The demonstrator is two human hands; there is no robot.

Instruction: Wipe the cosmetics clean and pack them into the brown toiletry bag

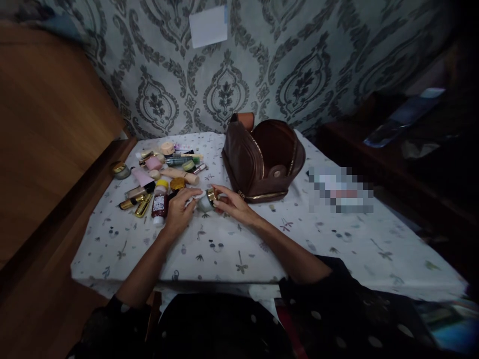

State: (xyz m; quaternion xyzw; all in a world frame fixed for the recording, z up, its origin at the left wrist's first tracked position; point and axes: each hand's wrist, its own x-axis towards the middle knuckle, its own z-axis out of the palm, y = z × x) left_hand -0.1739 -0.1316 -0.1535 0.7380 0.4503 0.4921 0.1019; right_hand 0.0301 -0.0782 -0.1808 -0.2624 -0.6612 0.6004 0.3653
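Observation:
A cosmetic jar (205,203) with a shiny gold lid and a pale, glassy body is held tilted between my two hands, low over the table. My right hand (236,206) grips it by the gold lid. In my left hand (179,207) a small white wipe or tissue (199,195) is pinched and pressed to the jar's side. Close by the left hand lie a dark red bottle (159,205) with a white cap and another gold-lidded jar (177,184). Behind my right hand stands a brown leather bag (239,164), unzipped, with its flap folded down.
Several tubes, jars and gold lipstick cases (142,205) lie heaped at the table's left. Another gold-lidded jar (120,170) sits by the left edge. A blurred-out item (342,192) lies right of the bag. A wooden cabinet (48,124) borders the left side; a patterned cloth (232,259) covers the table.

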